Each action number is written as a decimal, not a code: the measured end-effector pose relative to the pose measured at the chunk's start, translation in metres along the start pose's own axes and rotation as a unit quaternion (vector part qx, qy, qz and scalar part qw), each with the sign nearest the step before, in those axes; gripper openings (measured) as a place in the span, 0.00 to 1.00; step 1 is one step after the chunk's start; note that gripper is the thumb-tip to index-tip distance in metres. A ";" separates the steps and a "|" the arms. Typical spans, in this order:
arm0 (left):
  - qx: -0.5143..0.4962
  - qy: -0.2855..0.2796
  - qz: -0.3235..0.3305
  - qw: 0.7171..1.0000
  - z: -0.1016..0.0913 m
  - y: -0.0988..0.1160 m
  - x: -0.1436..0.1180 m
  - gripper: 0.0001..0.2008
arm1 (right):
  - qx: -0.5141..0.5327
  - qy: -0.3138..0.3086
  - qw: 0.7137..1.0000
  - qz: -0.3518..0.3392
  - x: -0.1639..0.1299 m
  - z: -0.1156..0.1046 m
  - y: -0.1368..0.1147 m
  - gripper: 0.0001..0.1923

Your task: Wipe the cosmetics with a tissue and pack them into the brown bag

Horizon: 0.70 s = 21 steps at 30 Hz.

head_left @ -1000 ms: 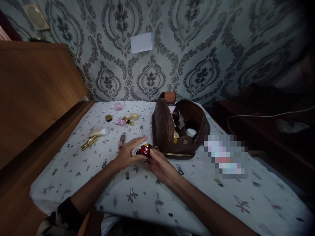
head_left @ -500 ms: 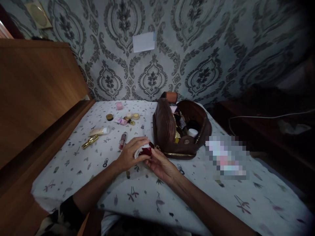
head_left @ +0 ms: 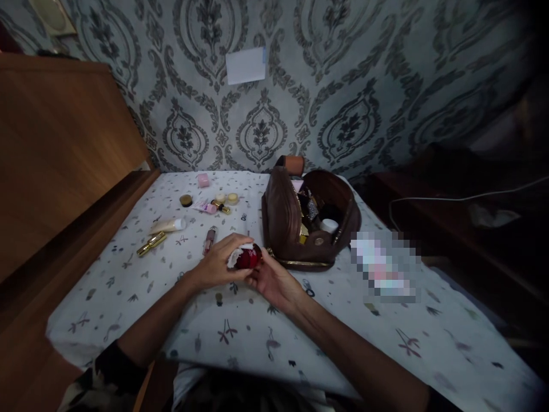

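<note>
Hands grip red jar; label unreadable.

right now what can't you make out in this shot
Head view only:
- red jar: its lower part, hidden by the left hand and right hand.
- white wad: cloth or tissue, too small to tell.
- brown pouch: contents dark, jumbled.
- pixelated patch: blurred out.
- right side: too dark.

A small round red jar sits low over the patterned cloth, just in front of the open brown pouch. It is glossy and dark red. A scrap of white tissue is pressed against its left and upper side, covering part of it; its lid cannot be made out.
</note>
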<state>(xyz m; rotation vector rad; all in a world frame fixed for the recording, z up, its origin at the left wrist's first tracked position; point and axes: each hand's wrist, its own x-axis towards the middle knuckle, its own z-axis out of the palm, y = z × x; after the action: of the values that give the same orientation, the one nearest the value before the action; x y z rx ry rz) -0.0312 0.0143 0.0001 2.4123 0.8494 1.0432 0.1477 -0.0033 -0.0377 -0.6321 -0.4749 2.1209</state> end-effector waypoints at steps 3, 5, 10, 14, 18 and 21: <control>-0.010 0.000 0.009 1.000 -0.002 0.000 0.001 0.24 | -0.002 0.006 1.000 -0.005 0.000 0.000 -0.001 0.24; -0.016 0.003 0.025 1.000 -0.004 0.000 0.001 0.22 | -0.001 0.008 1.000 -0.015 0.001 0.001 -0.001 0.23; -0.039 0.004 0.074 0.997 -0.005 0.002 0.004 0.12 | 0.010 0.012 1.000 -0.024 0.002 0.001 0.000 0.22; -0.040 0.014 0.108 0.993 -0.002 0.003 0.004 0.09 | 0.017 0.018 0.999 -0.021 0.003 0.000 0.001 0.22; -0.025 0.004 0.095 0.995 -0.002 0.004 0.003 0.11 | 0.024 0.013 0.999 -0.020 0.002 0.000 0.002 0.21; -0.028 -0.031 0.041 0.998 -0.005 0.006 0.003 0.16 | 0.027 0.015 0.999 -0.022 0.001 0.000 0.002 0.19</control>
<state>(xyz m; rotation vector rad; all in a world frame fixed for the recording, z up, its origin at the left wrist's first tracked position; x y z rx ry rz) -0.0310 0.0125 0.0076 2.4359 0.6976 1.0029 0.1462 -0.0034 -0.0390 -0.6164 -0.4095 2.0723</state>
